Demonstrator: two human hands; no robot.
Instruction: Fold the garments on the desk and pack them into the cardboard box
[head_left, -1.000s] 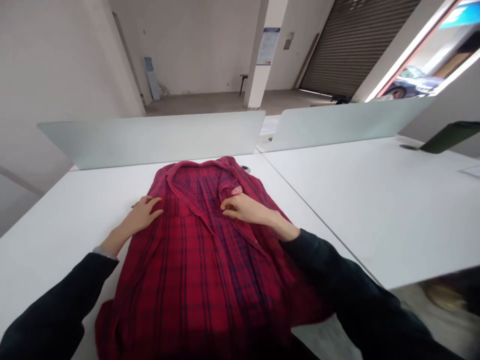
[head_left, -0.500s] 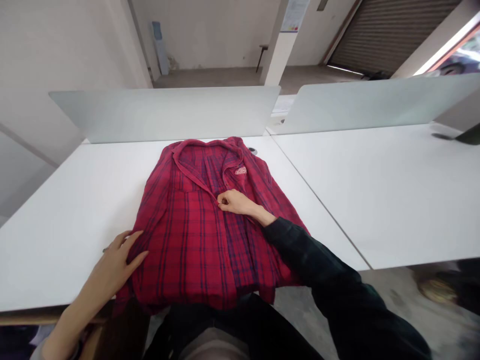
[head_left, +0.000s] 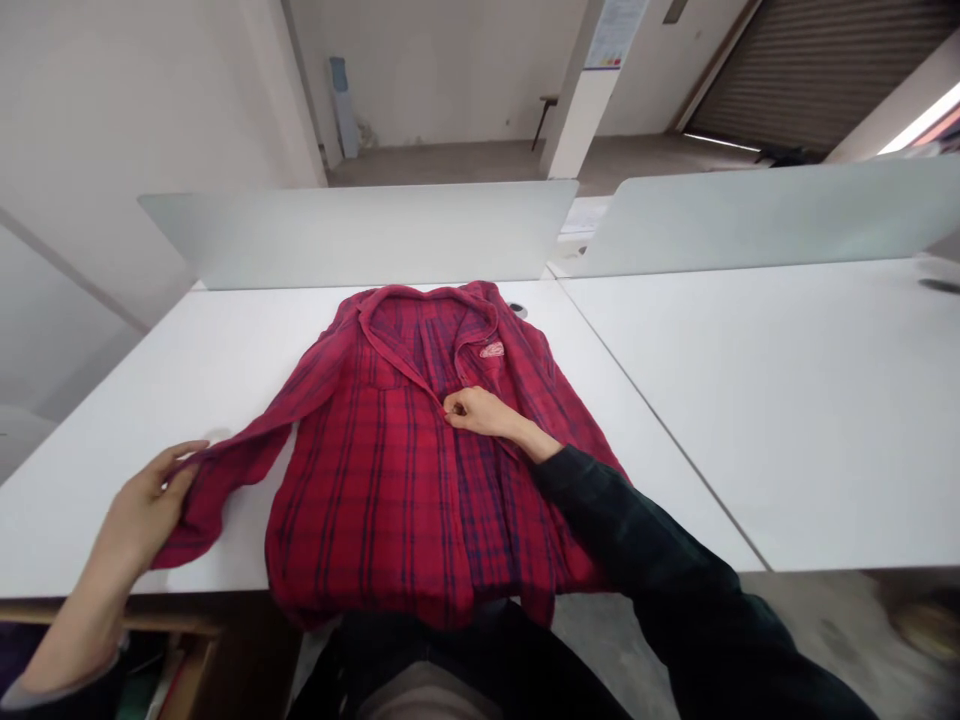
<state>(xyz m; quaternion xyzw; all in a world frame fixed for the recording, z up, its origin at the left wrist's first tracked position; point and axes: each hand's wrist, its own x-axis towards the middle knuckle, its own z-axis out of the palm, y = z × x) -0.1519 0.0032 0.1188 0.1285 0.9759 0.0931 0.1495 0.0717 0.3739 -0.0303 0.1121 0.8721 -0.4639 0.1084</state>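
Note:
A red plaid shirt (head_left: 390, 470) lies front-up on a white table (head_left: 750, 400), its collar toward the far dividers and its hem hanging over the near edge. My right hand (head_left: 474, 411) rests closed in a pinch on the button placket at mid-chest. My left hand (head_left: 142, 505) grips the end of the shirt's left sleeve (head_left: 225, 470), which stretches out sideways across the table toward the near left edge.
Two frosted divider panels (head_left: 360, 235) stand along the table's far side. A seam (head_left: 645, 410) splits the table into left and right tops. A pillar and a roller shutter stand in the room beyond. My dark-clothed lap is below the near edge.
My left hand has pulled the sleeve out from the shirt's side and drawn it leftward. My right hand stays on the placket, having slid down from the collar a second ago.

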